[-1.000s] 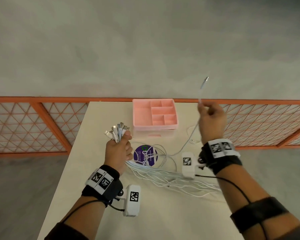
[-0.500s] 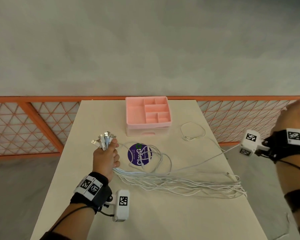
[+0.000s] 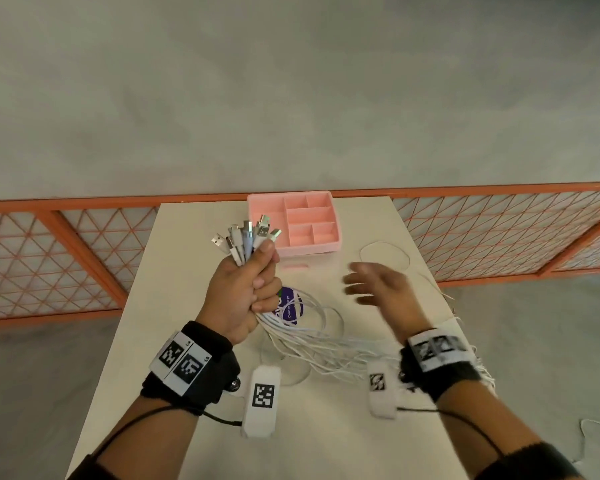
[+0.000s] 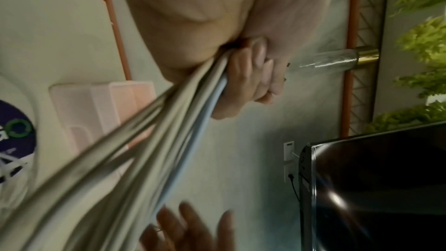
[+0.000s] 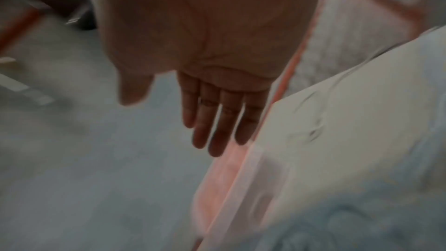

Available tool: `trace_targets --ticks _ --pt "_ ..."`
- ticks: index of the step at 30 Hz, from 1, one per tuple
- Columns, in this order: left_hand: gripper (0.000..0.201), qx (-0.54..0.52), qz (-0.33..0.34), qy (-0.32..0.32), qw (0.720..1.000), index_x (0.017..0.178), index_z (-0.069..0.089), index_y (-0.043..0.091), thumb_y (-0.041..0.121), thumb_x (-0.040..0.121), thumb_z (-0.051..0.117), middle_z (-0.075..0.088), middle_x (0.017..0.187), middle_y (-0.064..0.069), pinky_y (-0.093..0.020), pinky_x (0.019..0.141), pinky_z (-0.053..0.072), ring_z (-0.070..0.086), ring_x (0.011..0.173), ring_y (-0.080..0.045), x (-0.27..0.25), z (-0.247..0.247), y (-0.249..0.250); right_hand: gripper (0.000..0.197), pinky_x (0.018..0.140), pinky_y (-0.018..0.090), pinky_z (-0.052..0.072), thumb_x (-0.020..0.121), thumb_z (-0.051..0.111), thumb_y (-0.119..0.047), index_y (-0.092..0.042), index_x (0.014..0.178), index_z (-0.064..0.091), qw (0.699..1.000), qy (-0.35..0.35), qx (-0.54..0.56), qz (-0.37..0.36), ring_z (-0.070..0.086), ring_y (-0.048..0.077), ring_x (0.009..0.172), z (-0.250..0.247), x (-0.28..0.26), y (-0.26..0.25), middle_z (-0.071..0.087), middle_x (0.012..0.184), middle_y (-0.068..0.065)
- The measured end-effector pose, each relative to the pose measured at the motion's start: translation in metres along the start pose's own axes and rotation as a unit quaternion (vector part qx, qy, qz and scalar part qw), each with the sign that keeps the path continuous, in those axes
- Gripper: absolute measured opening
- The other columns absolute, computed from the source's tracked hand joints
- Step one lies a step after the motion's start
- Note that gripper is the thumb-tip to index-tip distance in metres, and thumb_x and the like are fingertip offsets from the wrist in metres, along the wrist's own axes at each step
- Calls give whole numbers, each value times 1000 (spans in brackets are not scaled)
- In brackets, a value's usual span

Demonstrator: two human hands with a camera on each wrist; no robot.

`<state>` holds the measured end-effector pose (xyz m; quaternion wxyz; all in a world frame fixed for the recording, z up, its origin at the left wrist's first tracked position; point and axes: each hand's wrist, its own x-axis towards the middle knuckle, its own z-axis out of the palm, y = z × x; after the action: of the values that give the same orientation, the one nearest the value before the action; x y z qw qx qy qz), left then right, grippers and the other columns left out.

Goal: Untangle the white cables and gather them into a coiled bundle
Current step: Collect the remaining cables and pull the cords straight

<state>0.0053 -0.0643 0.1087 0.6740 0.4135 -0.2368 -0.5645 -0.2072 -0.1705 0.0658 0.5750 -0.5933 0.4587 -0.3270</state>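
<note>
The cables (image 3: 312, 344) are bunched in the left hand (image 3: 243, 292), which is fisted round them above the middle of the worktop (image 3: 194, 306); their plugs (image 3: 245, 237) fan out above the fist, and the strands trail down toward the right edge. One cable loop (image 3: 385, 258) lies apart near the far right corner. A purple disc (image 3: 291, 308) is partly hidden by strands and fist. The right hand (image 3: 378, 289), blurred, hovers with fingers (image 5: 217, 121) straight and spread, holding nothing. A pink tray (image 3: 302, 223) sits at the far edge.
</note>
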Motion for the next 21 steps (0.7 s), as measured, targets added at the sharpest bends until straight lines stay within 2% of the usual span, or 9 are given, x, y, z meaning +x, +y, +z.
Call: trace_targets --ticks 2,3,4,6,8,13,17,21 --pt "27 6 24 24 999 77 56 12 31 97 56 29 52 5 -16 35 22 23 38 -4 4 3 0 46 81 26 52 75 71 -49 -20 111 66 983 -160 -64 -67 68 15 88 44 -21 -13 74 99 7" --pt "28 5 34 36 999 76 56 13 29 99 55 28 52 4 -16 35 22 23 38 -4 6 3 0 42 81 26 52 77 74 -47 -23 110 65 963 -219 -126 -95 67 14 89 61 -29 -13 73 97 4" --pt "29 2 42 48 998 77 56 13 29 100 54 29 53 4 -16 35 22 24 38 -4 8 2 0 37 78 30 53 79 74 -47 -24 106 63 940 -244 -199 -130 66 16 85 75 -34 -8 71 92 3" --pt "27 -7 55 79 995 79 57 13 30 100 55 30 52 5 -17 35 22 24 38 -4 11 -3 3 32 70 39 50 86 67 -48 -20 99 58 902 -218 -323 -187 62 21 76 90 -36 5 67 82 3" --pt "28 -19 64 112 991 79 57 13 32 99 57 32 51 6 -18 35 23 26 38 -4 12 -12 4 29 68 39 49 91 59 -48 -19 97 57 883 -177 -391 -190 63 28 80 84 -32 22 68 83 5" --pt "29 -47 66 185 979 78 57 15 36 99 58 34 52 7 -18 36 23 26 39 -4 10 -44 -2 22 69 34 45 91 55 -42 -20 94 60 831 -154 -528 -85 64 34 91 29 -23 75 71 93 10" --pt "29 -38 52 213 975 79 57 14 35 99 57 34 50 7 -17 37 22 26 39 -5 10 -65 -12 20 73 31 46 89 54 -40 -22 92 61 800 -135 -585 21 66 29 94 -28 -30 119 71 96 5" --pt "29 -42 25 236 971 78 57 13 33 100 57 33 48 7 -16 37 21 26 38 -5 10 -79 -23 17 82 29 49 90 53 -38 -27 95 64 761 -115 -631 96 67 20 97 -79 -36 138 71 100 -4"
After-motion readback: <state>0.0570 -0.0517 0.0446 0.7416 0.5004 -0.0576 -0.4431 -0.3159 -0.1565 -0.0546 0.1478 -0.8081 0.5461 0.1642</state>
